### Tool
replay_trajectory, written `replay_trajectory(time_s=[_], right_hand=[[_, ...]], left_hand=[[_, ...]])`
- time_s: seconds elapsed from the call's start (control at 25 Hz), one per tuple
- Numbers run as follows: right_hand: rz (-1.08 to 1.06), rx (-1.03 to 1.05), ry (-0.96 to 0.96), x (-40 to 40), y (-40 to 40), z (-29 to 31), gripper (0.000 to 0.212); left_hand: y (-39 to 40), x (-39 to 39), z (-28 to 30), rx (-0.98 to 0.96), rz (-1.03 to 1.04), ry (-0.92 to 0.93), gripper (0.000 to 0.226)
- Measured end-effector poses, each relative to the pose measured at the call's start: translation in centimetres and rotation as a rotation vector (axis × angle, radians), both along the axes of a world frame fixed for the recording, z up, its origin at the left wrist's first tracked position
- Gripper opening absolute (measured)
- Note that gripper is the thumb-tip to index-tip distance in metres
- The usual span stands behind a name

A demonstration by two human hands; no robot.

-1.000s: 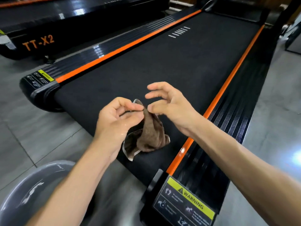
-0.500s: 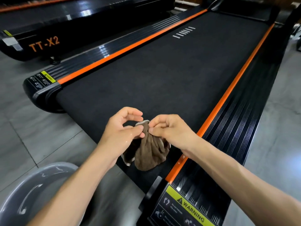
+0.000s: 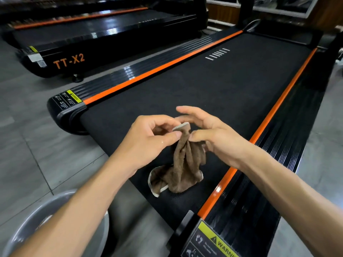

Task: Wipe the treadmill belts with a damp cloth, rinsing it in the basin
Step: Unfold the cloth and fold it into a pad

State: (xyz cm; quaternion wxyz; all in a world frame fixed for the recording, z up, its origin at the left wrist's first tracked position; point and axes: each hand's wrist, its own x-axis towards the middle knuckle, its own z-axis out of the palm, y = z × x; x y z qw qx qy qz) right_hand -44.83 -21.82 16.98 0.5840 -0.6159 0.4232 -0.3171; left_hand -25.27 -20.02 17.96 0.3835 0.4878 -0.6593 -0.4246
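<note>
A crumpled brown terry cloth with a pale edge [image 3: 182,167] hangs over the near end of the black treadmill belt [image 3: 213,86], its top corner lifted and its lower folds bunched on the belt surface close to the near right orange side strip [image 3: 263,125]. The left hand [image 3: 148,143] pinches the raised corner of the cloth between thumb and forefinger, the other fingers curled in above it. The right hand [image 3: 213,134] meets it from the other side, its thumb pressed against the same gathered corner, while its remaining fingers are spread and lifted loosely above the cloth; whether a finger closes on the fabric behind the thumb cannot be told. Both forearms reach in from the bottom of the view. Outside the orange strip runs a ribbed glossy black side rail [image 3: 278,164], carrying a yellow and black warning label [image 3: 213,242] at its near end. A matching orange strip and rail border the far left side of the belt, ending in a rounded black end cap [image 3: 65,115]. At the lower left, partly hidden behind the left forearm, a grey round plastic basin [image 3: 33,221] sits on the grey tiled floor [image 3: 37,149]. A second black treadmill marked TT-X2 [image 3: 68,61] stands beyond, to the left.
</note>
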Motion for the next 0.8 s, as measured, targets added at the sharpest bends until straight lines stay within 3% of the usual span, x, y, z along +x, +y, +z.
replay_trajectory(time_s=[0.04,0.2,0.36,0.64,0.8], right_hand=[[0.037,-0.004,-0.003,0.1,-0.2,0.4,0.052],[-0.043,-0.145,0.118,1.0,-0.2,1.5,0.009],[-0.131,-0.296,0.221,1.2,-0.7,2.6,0.024],[-0.216,-0.279,0.086,0.6,-0.6,4.8,0.039],[-0.280,-0.254,0.024,0.5,-0.5,5.0,0.035]], left_hand=[[0.1,0.1,0.1,-0.032,0.028,0.018,0.016],[0.0,0.9,0.7,-0.076,0.131,0.035,0.011],[0.2,1.9,1.3,-0.051,0.102,0.032,0.010],[-0.1,3.9,2.9,0.118,-0.140,-0.185,0.017],[-0.6,6.0,4.0,0.179,-0.227,-0.373,0.022]])
